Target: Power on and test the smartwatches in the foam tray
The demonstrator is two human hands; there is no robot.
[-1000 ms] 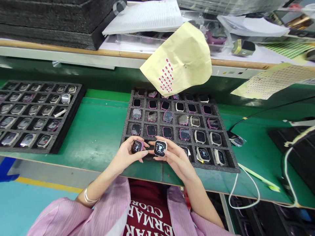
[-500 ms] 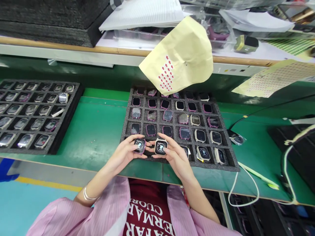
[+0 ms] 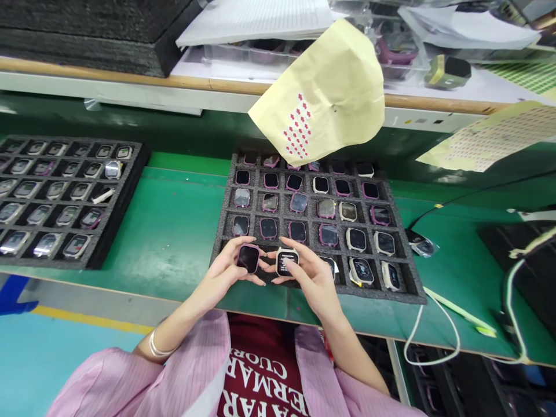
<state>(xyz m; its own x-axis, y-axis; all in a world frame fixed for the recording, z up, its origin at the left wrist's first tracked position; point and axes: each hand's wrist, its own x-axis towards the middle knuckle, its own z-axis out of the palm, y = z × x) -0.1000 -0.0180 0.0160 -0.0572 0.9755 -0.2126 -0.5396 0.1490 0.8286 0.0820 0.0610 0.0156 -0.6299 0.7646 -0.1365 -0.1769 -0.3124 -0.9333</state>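
My left hand (image 3: 226,270) is wrapped round a purple watch case (image 3: 248,258), whose screen is dark. In my right hand (image 3: 311,279) is a light-coloured watch case (image 3: 287,262) with white text on its lit screen, and the thumb lies on that screen. Both watches are side by side, slightly apart, over the front edge of a grey foam tray (image 3: 412,288). Purple and light watch cases sit in the tray's compartments. Part of the tray's front row is hidden behind my hands.
A second foam tray of watches (image 3: 94,255) lies at the left of the green table (image 3: 165,220). Yellow sticker paper (image 3: 343,87) hangs from the shelf over the near tray's back. A white cable (image 3: 456,341) and a green stick (image 3: 460,313) are on the right.
The purple watch's screen has gone from a lit dial to dark. The light watch's screen has changed from a dial to lines of text. Both hands have barely moved.
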